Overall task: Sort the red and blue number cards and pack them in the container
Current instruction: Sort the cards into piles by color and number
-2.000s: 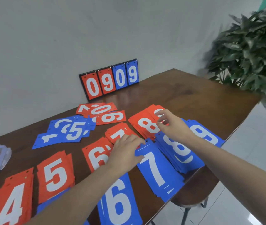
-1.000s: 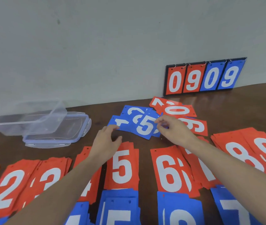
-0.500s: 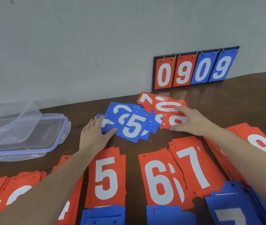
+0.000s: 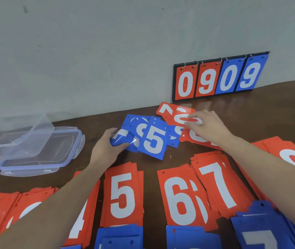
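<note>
The cards are thin, flat plastic sheets, light and stiff enough to hold their shape, with a glossy face that reflects the light, so they probably slide over one another easily. A loose unsorted heap lies at the back of the desk (image 4: 278, 108): blue cards (image 4: 153, 139) fanned on the left, red cards (image 4: 175, 114) overlapping on the right. In front sit the sorted stacks, a red 5 (image 4: 122, 194), a red 6 (image 4: 181, 198) and a red 7 (image 4: 218, 184), with blue stacks (image 4: 119, 238) at the near edge.

The left hand (image 4: 107, 150) has its grip curled round the left edge of a blue card, thumb under and fingers over, bending it slightly. The right hand (image 4: 208, 128) lies on the red cards with fingers straight and pressing, its grip wide and holding nothing.

Because each card lies flat on the desk, the best hold is likely an edge or corner: slide one off the heap, then pinch it. Stacks will want squaring and a grip across both long sides, or they may fan out.

The clear container (image 4: 13, 135) rests tilted on its lid (image 4: 40, 159) at the left, with no cards in it yet.
</note>
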### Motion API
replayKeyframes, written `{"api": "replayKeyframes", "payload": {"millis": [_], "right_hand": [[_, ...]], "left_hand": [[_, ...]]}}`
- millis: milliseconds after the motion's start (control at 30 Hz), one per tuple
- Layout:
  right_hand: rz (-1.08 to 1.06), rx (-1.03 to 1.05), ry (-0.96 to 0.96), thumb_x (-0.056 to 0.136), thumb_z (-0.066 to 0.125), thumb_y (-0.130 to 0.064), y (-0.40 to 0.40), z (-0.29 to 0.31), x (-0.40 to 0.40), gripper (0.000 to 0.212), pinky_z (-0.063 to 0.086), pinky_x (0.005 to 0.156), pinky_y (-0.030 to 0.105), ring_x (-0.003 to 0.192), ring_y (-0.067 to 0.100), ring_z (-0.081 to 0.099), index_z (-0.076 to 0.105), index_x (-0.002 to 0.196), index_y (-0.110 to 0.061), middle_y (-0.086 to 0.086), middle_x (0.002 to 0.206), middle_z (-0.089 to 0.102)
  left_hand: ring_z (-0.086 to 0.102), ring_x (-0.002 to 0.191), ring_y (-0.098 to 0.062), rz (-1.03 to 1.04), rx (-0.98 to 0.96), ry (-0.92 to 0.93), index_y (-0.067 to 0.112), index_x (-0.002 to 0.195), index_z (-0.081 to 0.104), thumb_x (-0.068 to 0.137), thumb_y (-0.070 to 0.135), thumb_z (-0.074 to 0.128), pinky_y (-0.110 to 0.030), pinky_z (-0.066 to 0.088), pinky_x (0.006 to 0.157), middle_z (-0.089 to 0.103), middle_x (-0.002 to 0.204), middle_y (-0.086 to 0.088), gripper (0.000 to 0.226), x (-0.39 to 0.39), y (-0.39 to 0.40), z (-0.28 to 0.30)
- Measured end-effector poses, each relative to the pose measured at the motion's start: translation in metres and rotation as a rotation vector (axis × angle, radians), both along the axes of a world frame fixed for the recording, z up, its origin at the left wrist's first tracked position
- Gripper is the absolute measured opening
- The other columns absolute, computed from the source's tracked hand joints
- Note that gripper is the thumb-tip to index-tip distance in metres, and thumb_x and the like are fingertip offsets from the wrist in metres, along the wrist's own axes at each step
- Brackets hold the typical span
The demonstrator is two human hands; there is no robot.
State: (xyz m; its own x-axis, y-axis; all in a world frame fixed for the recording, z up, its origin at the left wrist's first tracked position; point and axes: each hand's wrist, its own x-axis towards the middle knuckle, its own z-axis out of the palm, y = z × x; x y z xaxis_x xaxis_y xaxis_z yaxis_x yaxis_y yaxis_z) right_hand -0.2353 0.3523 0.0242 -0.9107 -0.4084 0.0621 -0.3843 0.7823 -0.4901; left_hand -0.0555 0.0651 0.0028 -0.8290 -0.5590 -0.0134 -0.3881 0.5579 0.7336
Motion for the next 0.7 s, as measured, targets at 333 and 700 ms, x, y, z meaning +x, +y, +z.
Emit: {"api": "replayKeyframes", "payload": {"millis": [333, 700], "right_hand": [[-0.003, 0.366, -0.067, 0.099, 0.046, -0.057, -0.011, 0.000, -0.013, 0.064, 0.045, 0.106, 0.045, 0.136, 0.031, 0.047, 0.029, 0.156, -0.033, 0.007, 0.155, 0.042], [0.144, 0.147, 0.282, 0.099, 0.054, -0.025, -0.007, 0.002, -0.002, 0.028, 0.053, 0.083, 0.036, 0.102, 0.025, 0.065, 0.067, 0.124, -0.022, 0.006, 0.115, 0.072]], "left_hand": [[0.057, 0.105, -0.013, 0.063, 0.025, 0.052, 0.025, 0.136, 0.052, 0.086, 0.028, 0.077, -0.024, 0.046, 0.079, 0.057, 0.125, 0.004, 0.056, 0.017, -0.019, 0.003], [0.059, 0.103, -0.009, 0.260, 0.107, 0.111, 0.020, 0.121, 0.065, 0.094, 0.001, 0.063, -0.012, 0.042, 0.073, 0.060, 0.130, 0.000, 0.034, 0.028, -0.035, 0.000]]}}
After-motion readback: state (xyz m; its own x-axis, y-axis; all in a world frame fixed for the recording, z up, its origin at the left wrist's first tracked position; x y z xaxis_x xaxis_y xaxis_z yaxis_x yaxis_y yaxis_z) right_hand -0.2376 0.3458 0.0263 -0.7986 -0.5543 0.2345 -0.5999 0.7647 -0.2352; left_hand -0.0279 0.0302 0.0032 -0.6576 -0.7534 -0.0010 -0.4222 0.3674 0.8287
